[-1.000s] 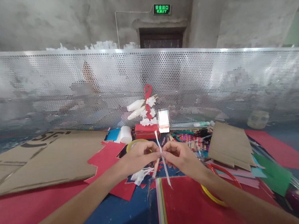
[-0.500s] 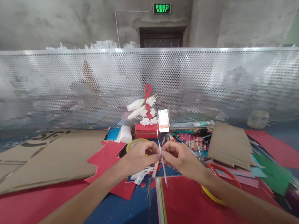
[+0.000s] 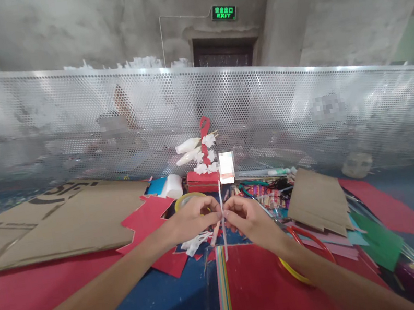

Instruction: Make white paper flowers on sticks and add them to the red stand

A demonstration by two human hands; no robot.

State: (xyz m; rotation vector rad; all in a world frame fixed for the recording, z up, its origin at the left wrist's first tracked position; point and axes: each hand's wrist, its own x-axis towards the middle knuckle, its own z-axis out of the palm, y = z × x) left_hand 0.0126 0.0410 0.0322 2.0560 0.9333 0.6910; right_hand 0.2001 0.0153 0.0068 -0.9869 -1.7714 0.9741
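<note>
A narrow white strip (image 3: 225, 239) of paper or similar thin material runs upright between my hands, sticking out above and below the fingertips. My left hand (image 3: 197, 215) pinches it near its middle from the left. From the right, my right hand (image 3: 246, 214) pinches the same spot with thumb and finger. Below the strip lies a stack of coloured paper (image 3: 276, 281), red on top. A bunch of white crumpled pieces (image 3: 197, 242) rests just under my left hand. Beyond stands a red stand with white flower shapes (image 3: 207, 155) on a red box (image 3: 203, 180).
Cardboard sheets (image 3: 59, 222) and cut red paper (image 3: 150, 217) lie on the left. A yellow tape roll (image 3: 183, 200) and a white roll (image 3: 173, 186) sit behind my left hand. To the right are cardboard pieces (image 3: 318, 200), green paper (image 3: 380, 240) and a perforated metal panel (image 3: 269, 97) behind.
The white strip has turned slightly between my fingertips, its lower end swinging a little to the left. Both hands stay in nearly the same place.
</note>
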